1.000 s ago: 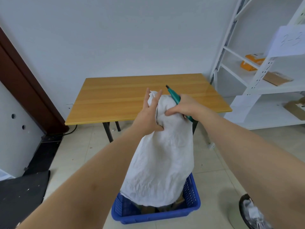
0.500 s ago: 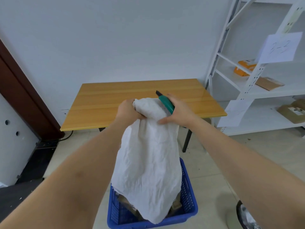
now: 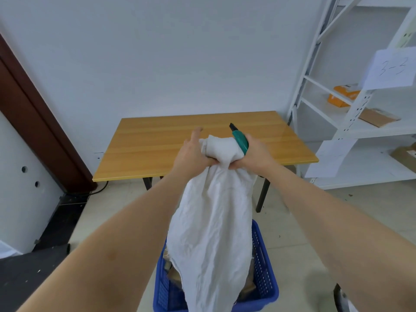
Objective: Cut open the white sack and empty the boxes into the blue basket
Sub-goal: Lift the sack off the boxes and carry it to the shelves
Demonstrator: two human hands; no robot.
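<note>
The white sack [image 3: 213, 233] hangs upside down over the blue basket [image 3: 265, 280] on the floor. My left hand [image 3: 191, 154] grips the bunched upper end of the sack from the left. My right hand [image 3: 254, 154] grips the same bunch from the right and also holds a green utility knife [image 3: 239, 140], whose tip points up and away. Brown cardboard boxes [image 3: 247, 287] show in the basket beneath the sack, mostly hidden by the cloth.
A wooden table [image 3: 157, 149] stands just beyond the sack against the wall. White metal shelves [image 3: 360, 122] with parcels and paper labels fill the right side. A dark door frame [image 3: 33, 122] is at the left, and a dark round object [image 3: 340, 298] sits at the bottom right.
Both hands have shifted their hold on the sack's top and raised it higher. More of the sack hangs slack above the basket, and the view has tilted.
</note>
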